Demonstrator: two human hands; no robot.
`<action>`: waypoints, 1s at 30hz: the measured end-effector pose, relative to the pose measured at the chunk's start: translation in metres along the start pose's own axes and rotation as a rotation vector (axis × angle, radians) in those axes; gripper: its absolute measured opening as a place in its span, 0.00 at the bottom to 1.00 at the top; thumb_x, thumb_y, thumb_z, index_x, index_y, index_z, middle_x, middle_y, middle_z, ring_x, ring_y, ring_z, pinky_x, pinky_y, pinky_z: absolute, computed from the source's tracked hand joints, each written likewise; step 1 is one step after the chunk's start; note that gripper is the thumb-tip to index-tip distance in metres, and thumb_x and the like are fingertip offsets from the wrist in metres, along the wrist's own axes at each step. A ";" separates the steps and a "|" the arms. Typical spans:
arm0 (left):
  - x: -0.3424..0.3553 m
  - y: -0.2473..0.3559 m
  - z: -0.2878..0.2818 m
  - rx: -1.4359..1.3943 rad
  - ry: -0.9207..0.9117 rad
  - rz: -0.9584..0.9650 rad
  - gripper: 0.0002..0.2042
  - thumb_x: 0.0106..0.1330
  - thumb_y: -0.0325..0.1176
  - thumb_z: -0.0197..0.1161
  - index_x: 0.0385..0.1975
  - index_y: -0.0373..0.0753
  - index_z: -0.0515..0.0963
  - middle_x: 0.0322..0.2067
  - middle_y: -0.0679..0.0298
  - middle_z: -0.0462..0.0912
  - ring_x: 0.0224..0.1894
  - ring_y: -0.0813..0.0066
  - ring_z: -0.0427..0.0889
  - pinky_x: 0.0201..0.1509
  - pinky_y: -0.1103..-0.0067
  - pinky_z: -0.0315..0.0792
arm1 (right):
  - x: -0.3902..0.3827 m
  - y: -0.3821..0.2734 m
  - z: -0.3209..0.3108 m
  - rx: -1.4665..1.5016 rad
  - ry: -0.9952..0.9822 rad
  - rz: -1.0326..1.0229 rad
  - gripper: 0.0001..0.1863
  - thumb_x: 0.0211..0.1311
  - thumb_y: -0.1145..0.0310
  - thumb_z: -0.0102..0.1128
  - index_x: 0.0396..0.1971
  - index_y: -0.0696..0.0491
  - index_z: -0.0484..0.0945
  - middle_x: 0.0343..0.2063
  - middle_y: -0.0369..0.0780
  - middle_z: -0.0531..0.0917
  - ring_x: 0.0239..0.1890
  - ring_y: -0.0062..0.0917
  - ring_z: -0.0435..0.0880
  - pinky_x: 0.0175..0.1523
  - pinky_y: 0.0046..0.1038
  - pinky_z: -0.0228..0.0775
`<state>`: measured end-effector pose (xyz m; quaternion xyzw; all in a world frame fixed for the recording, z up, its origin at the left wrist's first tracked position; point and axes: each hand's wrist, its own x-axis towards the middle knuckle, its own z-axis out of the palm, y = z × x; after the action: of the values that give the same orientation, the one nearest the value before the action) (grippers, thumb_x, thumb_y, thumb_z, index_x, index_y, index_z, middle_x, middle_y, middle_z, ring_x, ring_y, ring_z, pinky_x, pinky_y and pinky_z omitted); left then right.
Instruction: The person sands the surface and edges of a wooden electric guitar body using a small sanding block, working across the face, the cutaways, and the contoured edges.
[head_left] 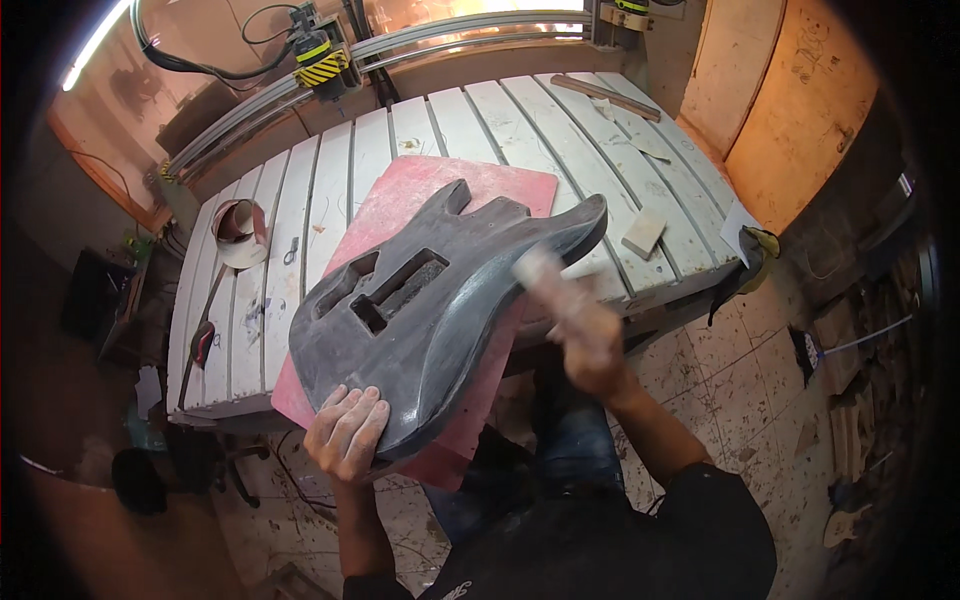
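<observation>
A dark grey, sanded-looking guitar body [400, 340] with recessed cavities lies tilted on a pink board [300, 390] atop the white slotted table [500, 125]. My left hand [347, 430] grips the body's lower-left edge, fingers curled over it. My right hand [590, 340] is smeared by motion at the body's right contoured edge, with a pale blurred shape at its fingers; I cannot make out what, if anything, it holds. A small beige block [643, 236] lies to the right of the board. A roll of sanding paper [240, 250] sits at the left of the table.
A machine head [322, 70] on a rail gantry [450, 35] spans the back. A wooden strip [590, 92] lies at the back right. A dark and yellow item [757, 262] hangs at the right corner. A chair base [240, 465] and cables are below left; wood pieces [850, 430] stand at right.
</observation>
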<state>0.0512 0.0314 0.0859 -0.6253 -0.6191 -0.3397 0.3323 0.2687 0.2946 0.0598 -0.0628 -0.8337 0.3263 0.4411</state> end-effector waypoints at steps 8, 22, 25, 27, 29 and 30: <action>0.000 0.001 0.001 -0.013 0.007 -0.014 0.08 0.60 0.32 0.71 0.38 0.41 0.87 0.39 0.59 0.93 0.42 0.62 0.92 0.54 0.60 0.88 | -0.009 -0.024 0.033 -0.026 -0.095 0.030 0.34 0.63 0.89 0.46 0.70 0.57 0.77 0.69 0.56 0.77 0.70 0.47 0.78 0.73 0.39 0.72; 0.001 0.001 0.000 -0.007 0.006 -0.020 0.12 0.59 0.38 0.73 0.39 0.39 0.88 0.38 0.58 0.93 0.41 0.60 0.92 0.54 0.59 0.88 | -0.013 -0.062 0.038 0.410 -0.264 -0.016 0.38 0.57 0.92 0.45 0.71 0.59 0.76 0.71 0.54 0.75 0.75 0.45 0.73 0.79 0.40 0.65; 0.005 0.002 0.000 -0.001 0.012 -0.017 0.13 0.59 0.39 0.73 0.39 0.39 0.88 0.38 0.58 0.93 0.41 0.60 0.92 0.54 0.59 0.88 | -0.002 -0.040 0.032 0.238 -0.076 0.140 0.37 0.59 0.91 0.47 0.72 0.59 0.74 0.71 0.55 0.75 0.73 0.46 0.76 0.76 0.38 0.70; 0.009 0.002 0.001 0.000 0.026 -0.011 0.13 0.59 0.40 0.73 0.39 0.39 0.88 0.38 0.58 0.93 0.41 0.60 0.92 0.54 0.59 0.88 | -0.007 -0.025 0.039 -0.030 -0.048 0.015 0.37 0.59 0.89 0.48 0.72 0.59 0.73 0.71 0.54 0.75 0.71 0.44 0.79 0.74 0.38 0.74; 0.006 -0.001 -0.001 -0.002 0.021 -0.025 0.14 0.59 0.41 0.73 0.40 0.39 0.88 0.39 0.58 0.93 0.41 0.61 0.92 0.54 0.59 0.87 | -0.014 -0.055 0.048 0.037 -0.138 -0.027 0.38 0.58 0.89 0.50 0.72 0.58 0.74 0.71 0.54 0.75 0.71 0.43 0.79 0.74 0.37 0.74; 0.004 -0.001 0.002 -0.007 0.020 -0.030 0.14 0.59 0.41 0.73 0.40 0.39 0.88 0.39 0.58 0.93 0.41 0.61 0.92 0.54 0.59 0.87 | -0.020 -0.073 0.051 0.087 -0.223 -0.060 0.38 0.57 0.89 0.51 0.72 0.57 0.74 0.71 0.53 0.75 0.71 0.42 0.79 0.73 0.37 0.75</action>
<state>0.0502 0.0357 0.0882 -0.6136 -0.6239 -0.3529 0.3311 0.2547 0.2051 0.0693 0.0182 -0.8640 0.3537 0.3577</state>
